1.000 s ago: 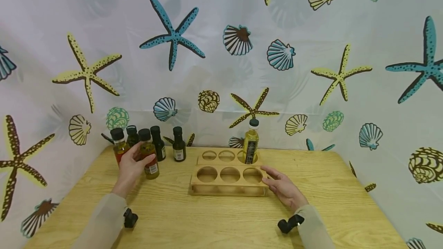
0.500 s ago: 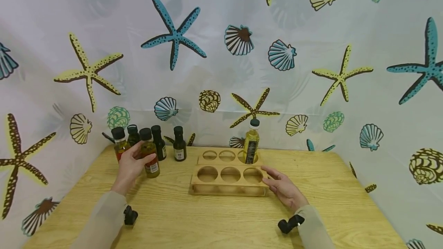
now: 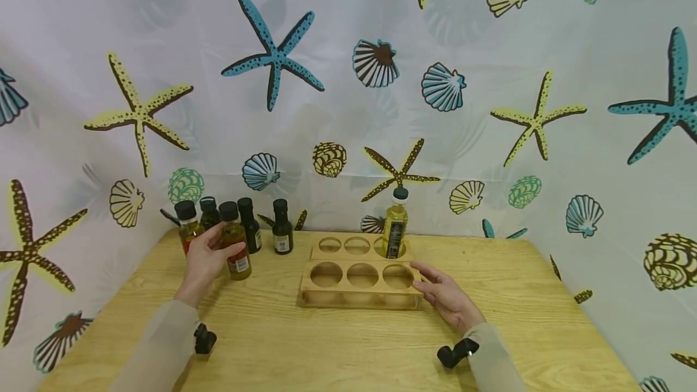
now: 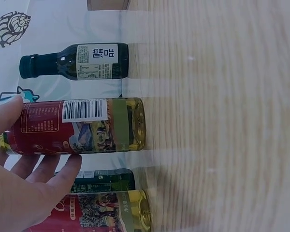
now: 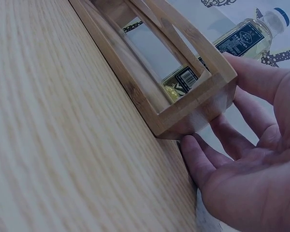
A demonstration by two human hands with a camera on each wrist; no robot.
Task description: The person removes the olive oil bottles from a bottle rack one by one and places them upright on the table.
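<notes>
In the head view my left hand (image 3: 204, 262) grips a red-labelled oil bottle (image 3: 235, 250) with a black cap. The left wrist view shows thumb and fingers round this upright oil bottle (image 4: 82, 125), its base at the tabletop. A second red-labelled bottle (image 3: 188, 228) stands just left of it, partly behind the hand. My right hand (image 3: 449, 298) holds the right end of a two-tier wooden bottle rack (image 3: 359, 300), thumb on its upper edge and fingers against the end panel (image 5: 198, 113). A clear bottle of yellow oil (image 3: 395, 228) stands in the rack's back right hole.
Three dark bottles stand near the back: one (image 3: 208, 213) behind the red-labelled pair, one (image 3: 249, 228) just right of the held bottle, one (image 3: 282, 231) farther right. A patterned cloth (image 3: 337, 77) hangs behind the wooden table (image 3: 327, 349). Both wrists wear black camera mounts.
Both hands stay nearly where they were, the left on the oil bottle and the right on the rack. The whole head view shifts very slightly.
</notes>
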